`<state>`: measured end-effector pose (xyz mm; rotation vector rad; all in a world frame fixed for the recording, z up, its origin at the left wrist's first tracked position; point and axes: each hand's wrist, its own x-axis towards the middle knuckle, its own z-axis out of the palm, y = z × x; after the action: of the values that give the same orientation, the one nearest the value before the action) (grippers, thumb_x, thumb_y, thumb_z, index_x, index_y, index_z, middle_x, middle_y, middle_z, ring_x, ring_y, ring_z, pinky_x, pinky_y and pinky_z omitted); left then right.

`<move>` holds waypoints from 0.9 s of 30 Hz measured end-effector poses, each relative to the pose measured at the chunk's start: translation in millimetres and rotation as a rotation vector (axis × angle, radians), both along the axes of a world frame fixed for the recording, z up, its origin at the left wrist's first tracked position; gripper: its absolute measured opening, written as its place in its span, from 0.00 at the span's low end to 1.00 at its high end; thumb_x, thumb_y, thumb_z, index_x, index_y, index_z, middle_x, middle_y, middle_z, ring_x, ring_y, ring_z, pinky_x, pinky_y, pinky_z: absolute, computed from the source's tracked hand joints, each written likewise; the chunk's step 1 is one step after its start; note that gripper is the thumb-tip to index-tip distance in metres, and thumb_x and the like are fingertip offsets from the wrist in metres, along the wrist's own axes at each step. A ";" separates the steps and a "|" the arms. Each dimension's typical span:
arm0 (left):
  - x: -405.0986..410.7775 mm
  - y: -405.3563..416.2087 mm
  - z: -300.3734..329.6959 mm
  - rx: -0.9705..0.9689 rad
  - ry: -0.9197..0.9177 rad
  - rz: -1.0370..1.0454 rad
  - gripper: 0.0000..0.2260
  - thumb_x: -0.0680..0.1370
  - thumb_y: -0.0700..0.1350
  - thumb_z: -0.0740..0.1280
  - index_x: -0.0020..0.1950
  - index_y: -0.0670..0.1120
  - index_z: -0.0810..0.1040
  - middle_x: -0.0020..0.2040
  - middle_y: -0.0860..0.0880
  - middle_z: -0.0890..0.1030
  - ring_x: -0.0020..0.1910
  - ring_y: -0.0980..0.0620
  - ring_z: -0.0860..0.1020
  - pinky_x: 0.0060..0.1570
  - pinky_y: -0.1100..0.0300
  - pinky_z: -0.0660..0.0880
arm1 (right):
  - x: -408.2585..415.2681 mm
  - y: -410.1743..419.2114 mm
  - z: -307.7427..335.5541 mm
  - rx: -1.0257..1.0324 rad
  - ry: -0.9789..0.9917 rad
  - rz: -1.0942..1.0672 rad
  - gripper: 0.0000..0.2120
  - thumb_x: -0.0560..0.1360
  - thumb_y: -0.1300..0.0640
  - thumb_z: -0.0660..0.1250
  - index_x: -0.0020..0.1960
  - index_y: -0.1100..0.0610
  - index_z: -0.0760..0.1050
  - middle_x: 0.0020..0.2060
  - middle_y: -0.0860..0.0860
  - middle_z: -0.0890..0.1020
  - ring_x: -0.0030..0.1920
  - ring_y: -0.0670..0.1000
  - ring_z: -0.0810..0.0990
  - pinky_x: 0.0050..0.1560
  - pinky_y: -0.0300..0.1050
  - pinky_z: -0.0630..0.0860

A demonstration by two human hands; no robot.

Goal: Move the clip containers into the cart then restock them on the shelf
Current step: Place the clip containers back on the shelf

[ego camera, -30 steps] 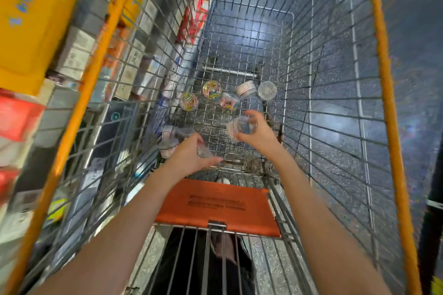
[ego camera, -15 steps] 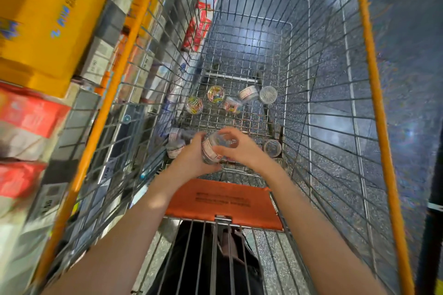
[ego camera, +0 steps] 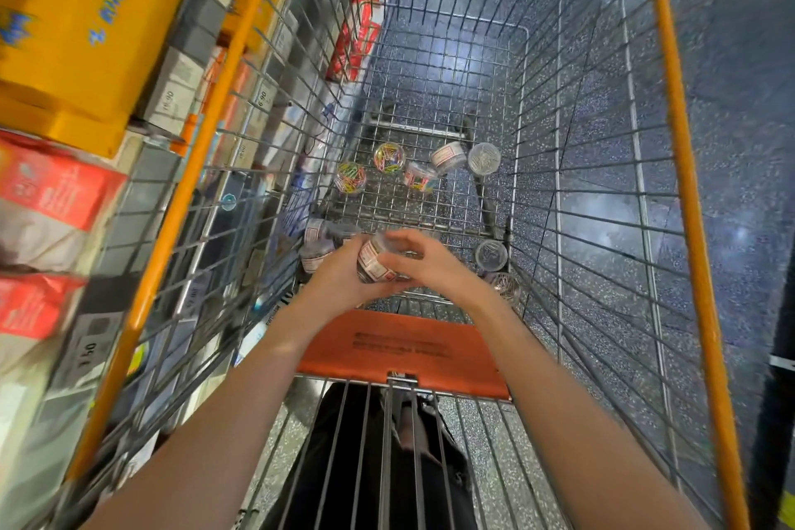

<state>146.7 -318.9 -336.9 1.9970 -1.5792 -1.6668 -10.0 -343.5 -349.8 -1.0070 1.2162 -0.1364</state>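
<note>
Both my hands are down inside the wire cart (ego camera: 559, 194). My left hand (ego camera: 340, 271) cups a clear clip container (ego camera: 373, 262) with a red and white label from the left. My right hand (ego camera: 423, 260) pinches the same container from the right and above. Several more clip containers lie on the cart floor: two with coloured clips (ego camera: 350, 176) (ego camera: 389, 157), a tipped one (ego camera: 419, 179), a labelled one (ego camera: 447, 157), a silver-clip one (ego camera: 485, 158). More sit by my hands at left (ego camera: 316, 254) and at right (ego camera: 491, 254).
Shelves (ego camera: 172, 99) with yellow boxes (ego camera: 81, 34), red packs (ego camera: 51, 194) and price tags run along the left of the cart. The orange child-seat flap (ego camera: 404, 353) lies under my wrists. Orange rails (ego camera: 688, 207) top the cart's sides. Speckled floor lies to the right.
My right hand brought its container left to meet my left hand. Both hands now hold one container together, near the cart's back end. The view shifted slightly.
</note>
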 end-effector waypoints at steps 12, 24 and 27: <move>6.0 -14.9 -14.2 0.007 -0.115 -0.088 0.28 0.67 0.53 0.76 0.62 0.48 0.70 0.51 0.51 0.78 0.49 0.51 0.77 0.48 0.54 0.76 | -31.9 -3.2 -26.4 -0.025 0.060 0.058 0.33 0.70 0.51 0.73 0.71 0.53 0.65 0.67 0.49 0.71 0.65 0.49 0.72 0.63 0.43 0.70; 4.1 -21.5 -15.2 -0.048 -0.326 -0.313 0.32 0.68 0.55 0.75 0.66 0.45 0.67 0.57 0.47 0.76 0.52 0.48 0.74 0.44 0.57 0.70 | -79.0 17.5 -100.5 -0.231 0.558 0.327 0.34 0.70 0.56 0.73 0.72 0.53 0.62 0.70 0.53 0.68 0.68 0.53 0.67 0.68 0.53 0.66; 0.5 -22.5 -14.6 -0.058 -0.331 -0.343 0.31 0.68 0.55 0.75 0.65 0.45 0.67 0.56 0.46 0.76 0.51 0.48 0.74 0.44 0.57 0.70 | -85.0 19.8 -114.2 -0.230 0.636 0.473 0.35 0.71 0.55 0.72 0.73 0.54 0.60 0.72 0.55 0.64 0.72 0.55 0.62 0.70 0.56 0.63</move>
<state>147.3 -341.5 -351.5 2.1556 -2.1621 -1.4134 -95.0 -323.7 -464.1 -1.5847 1.5082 0.4571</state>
